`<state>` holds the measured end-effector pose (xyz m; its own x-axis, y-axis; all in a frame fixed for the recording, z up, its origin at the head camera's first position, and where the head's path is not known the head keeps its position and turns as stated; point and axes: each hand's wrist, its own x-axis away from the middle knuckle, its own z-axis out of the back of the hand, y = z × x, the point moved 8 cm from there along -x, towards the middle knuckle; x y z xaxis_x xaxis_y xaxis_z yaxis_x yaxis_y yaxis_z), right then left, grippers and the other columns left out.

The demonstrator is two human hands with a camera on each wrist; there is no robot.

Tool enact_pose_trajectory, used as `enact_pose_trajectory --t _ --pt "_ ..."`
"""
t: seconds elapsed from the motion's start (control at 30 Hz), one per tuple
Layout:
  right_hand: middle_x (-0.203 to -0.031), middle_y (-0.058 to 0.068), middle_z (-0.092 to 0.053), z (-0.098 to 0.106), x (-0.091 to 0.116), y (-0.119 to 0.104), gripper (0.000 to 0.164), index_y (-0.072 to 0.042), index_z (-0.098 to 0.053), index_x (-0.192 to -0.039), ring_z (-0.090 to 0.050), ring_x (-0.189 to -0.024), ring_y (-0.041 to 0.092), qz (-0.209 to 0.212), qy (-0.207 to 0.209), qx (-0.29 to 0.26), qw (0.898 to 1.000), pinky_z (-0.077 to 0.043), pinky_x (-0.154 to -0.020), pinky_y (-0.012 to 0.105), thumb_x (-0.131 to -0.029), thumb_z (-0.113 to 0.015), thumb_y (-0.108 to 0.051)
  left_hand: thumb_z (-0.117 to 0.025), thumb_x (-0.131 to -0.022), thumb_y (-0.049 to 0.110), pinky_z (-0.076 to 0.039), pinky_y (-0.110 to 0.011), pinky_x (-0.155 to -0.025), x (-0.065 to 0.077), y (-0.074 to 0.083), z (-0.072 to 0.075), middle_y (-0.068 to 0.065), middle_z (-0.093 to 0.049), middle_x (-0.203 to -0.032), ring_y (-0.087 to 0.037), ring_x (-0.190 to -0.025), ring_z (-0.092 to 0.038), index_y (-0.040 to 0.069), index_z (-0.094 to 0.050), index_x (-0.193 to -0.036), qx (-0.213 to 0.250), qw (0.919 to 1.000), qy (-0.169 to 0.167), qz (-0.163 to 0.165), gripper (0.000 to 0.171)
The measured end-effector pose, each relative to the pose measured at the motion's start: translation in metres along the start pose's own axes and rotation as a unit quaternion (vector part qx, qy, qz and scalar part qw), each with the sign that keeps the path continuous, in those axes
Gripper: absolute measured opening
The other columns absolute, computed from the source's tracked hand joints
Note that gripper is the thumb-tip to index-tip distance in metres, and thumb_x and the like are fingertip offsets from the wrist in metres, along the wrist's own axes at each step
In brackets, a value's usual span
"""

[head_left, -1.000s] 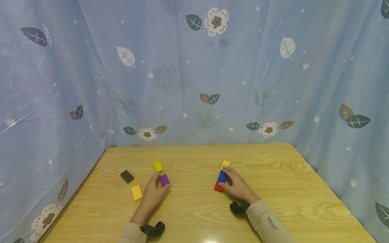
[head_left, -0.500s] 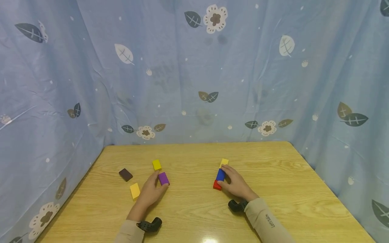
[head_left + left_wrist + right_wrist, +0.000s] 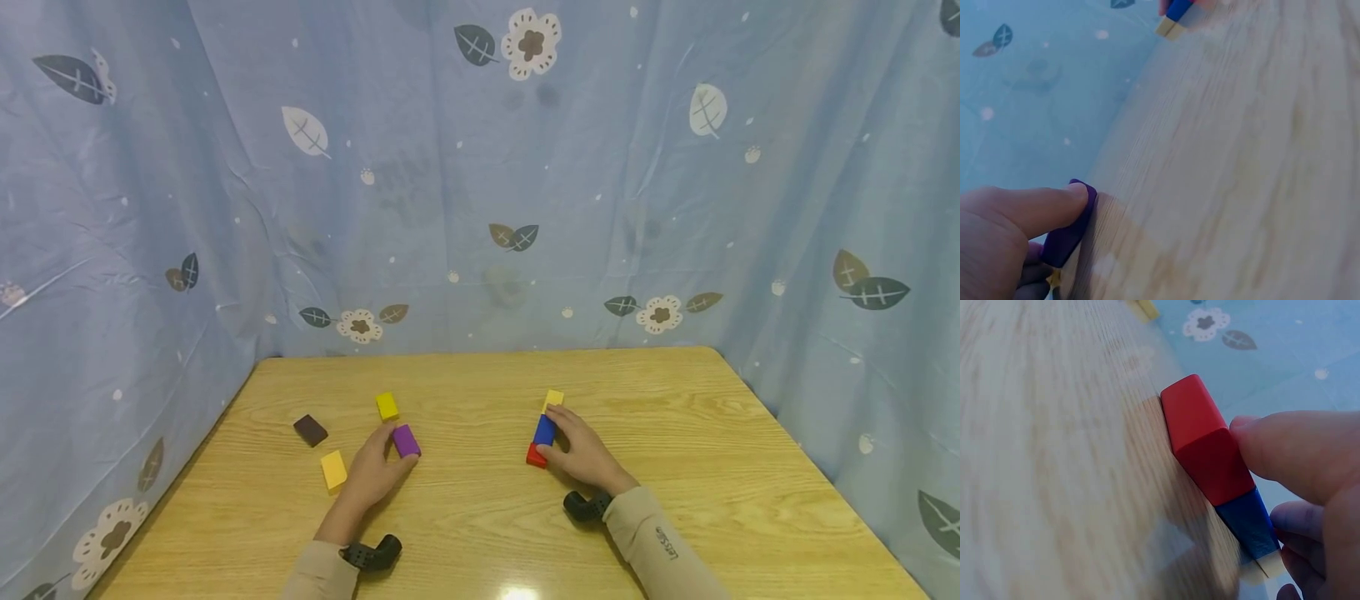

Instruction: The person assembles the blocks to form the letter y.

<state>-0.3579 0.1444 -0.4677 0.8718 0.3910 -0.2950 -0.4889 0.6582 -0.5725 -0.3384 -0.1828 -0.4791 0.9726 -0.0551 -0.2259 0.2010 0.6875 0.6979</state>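
Observation:
In the head view my left hand (image 3: 370, 475) pinches a purple block (image 3: 407, 441) lengthwise, thumb at its near end and a finger at its far end. The left wrist view shows that thumb pressed on the purple block (image 3: 1071, 232). At right, a red block (image 3: 536, 456), a blue block (image 3: 544, 431) and a pale yellow block (image 3: 553, 401) lie end to end in a slanted row. My right hand (image 3: 587, 454) holds this row from its right side. Its thumb touches the red block (image 3: 1207, 440), and its curled fingers lie by the blue block (image 3: 1250, 525).
Left of the left hand lie a dark brown block (image 3: 311, 431) and an orange-yellow block (image 3: 333, 472). A bright yellow block (image 3: 387, 406) sits just beyond its fingertips. The wooden table (image 3: 472, 517) meets a patterned blue curtain (image 3: 450, 208) along its back and sides.

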Motion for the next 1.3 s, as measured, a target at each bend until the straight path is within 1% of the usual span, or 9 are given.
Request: enact_pose_trajectory --t 0.2,0.37,0.57,0.73,0.87,1.0,1.13,1.2,1.3 --pt "-0.148 0.021 -0.036 0.0005 0.0005 0.0007 0.067 0.003 -0.041 -0.14 -0.033 -0.136 0.042 -0.001 -0.001 0.0 1.0 -0.033 -0.109 0.055 -0.09 -0.064 -0.034 -0.071 -0.084 0.033 -0.035 -0.054 -0.107 0.0024 -0.0016 -0.0032 -0.026 -0.041 -0.143 -0.042 -0.132 -0.04 -0.003 -0.038 -0.14 0.017 0.9995 0.001 0.025 0.075" --pt "-0.147 0.021 -0.038 0.0008 0.0004 0.0014 0.066 0.003 -0.042 -0.14 -0.033 -0.136 0.043 0.003 0.006 0.008 1.0 -0.033 -0.108 0.056 -0.09 -0.063 -0.034 -0.072 -0.084 0.033 -0.035 -0.054 -0.107 0.0036 -0.0007 -0.0039 -0.026 -0.041 -0.142 -0.042 -0.131 -0.041 -0.003 -0.038 -0.14 0.023 0.9993 0.006 0.028 0.074" --pt "-0.147 0.021 -0.038 0.001 0.0003 0.0005 0.065 0.003 -0.042 -0.14 -0.033 -0.135 0.043 0.005 0.006 0.011 1.0 -0.032 -0.108 0.057 -0.091 -0.062 -0.035 -0.073 -0.083 0.031 -0.037 -0.054 -0.106 0.0045 -0.0004 -0.0035 -0.026 -0.044 -0.14 -0.042 -0.129 -0.043 -0.003 -0.04 -0.138 0.031 0.9991 0.018 0.023 0.072" --pt "-0.147 0.021 -0.038 0.0012 0.0 -0.0002 0.065 0.003 -0.042 -0.14 -0.033 -0.136 0.043 0.008 0.004 0.016 1.0 -0.032 -0.109 0.057 -0.091 -0.061 -0.036 -0.072 -0.084 0.029 -0.037 -0.053 -0.107 0.0052 -0.0014 -0.0033 -0.027 -0.041 -0.14 -0.043 -0.129 -0.042 -0.004 -0.037 -0.139 0.049 0.9981 0.026 0.026 0.073" --pt "-0.147 0.021 -0.038 0.0006 0.0 0.0008 0.065 0.004 -0.042 -0.14 -0.033 -0.136 0.043 0.006 0.004 0.018 1.0 -0.032 -0.108 0.057 -0.091 -0.061 -0.035 -0.071 -0.085 0.028 -0.037 -0.052 -0.107 0.0055 -0.0009 -0.002 -0.028 -0.038 -0.141 -0.043 -0.129 -0.042 -0.004 -0.035 -0.14 0.053 0.9976 0.034 0.028 0.073" --pt "-0.147 0.022 -0.038 -0.0003 0.0007 0.0005 0.065 0.004 -0.042 -0.139 -0.034 -0.135 0.044 0.009 0.005 0.013 1.0 -0.033 -0.108 0.057 -0.091 -0.062 -0.036 -0.071 -0.085 0.023 -0.037 -0.052 -0.107 0.0059 -0.001 0.001 -0.029 -0.037 -0.142 -0.044 -0.13 -0.041 -0.004 -0.035 -0.141 0.062 0.9964 0.046 0.035 0.071" --pt "-0.145 0.022 -0.04 0.0001 0.002 -0.0003 0.066 0.005 -0.044 -0.138 -0.035 -0.133 0.045 0.02 0.021 0.006 1.0 -0.034 -0.105 0.059 -0.09 -0.063 -0.036 -0.071 -0.085 0.018 -0.038 -0.052 -0.106 0.006 -0.0015 0.004 -0.03 -0.038 -0.141 -0.046 -0.129 -0.041 -0.006 -0.035 -0.14 0.071 0.9952 0.055 0.038 0.07" --pt "-0.143 0.023 -0.042 0.001 0.0024 -0.0019 0.066 0.006 -0.045 -0.136 -0.038 -0.131 0.045 0.031 0.033 0.013 0.999 -0.037 -0.103 0.059 -0.09 -0.063 -0.037 -0.071 -0.085 0.017 -0.038 -0.052 -0.106 0.0059 -0.0017 0.0043 -0.029 -0.038 -0.141 -0.045 -0.129 -0.041 -0.005 -0.035 -0.14 0.075 0.9949 0.054 0.04 0.07" --pt "-0.142 0.024 -0.043 0.0019 0.003 -0.0035 0.066 0.007 -0.046 -0.135 -0.038 -0.13 0.046 0.038 0.041 0.009 0.998 -0.037 -0.102 0.06 -0.09 -0.063 -0.038 -0.071 -0.085 0.016 -0.038 -0.052 -0.106 0.0057 -0.0013 0.0043 -0.028 -0.037 -0.142 -0.044 -0.13 -0.04 -0.004 -0.034 -0.142 0.078 0.9949 0.049 0.043 0.071"
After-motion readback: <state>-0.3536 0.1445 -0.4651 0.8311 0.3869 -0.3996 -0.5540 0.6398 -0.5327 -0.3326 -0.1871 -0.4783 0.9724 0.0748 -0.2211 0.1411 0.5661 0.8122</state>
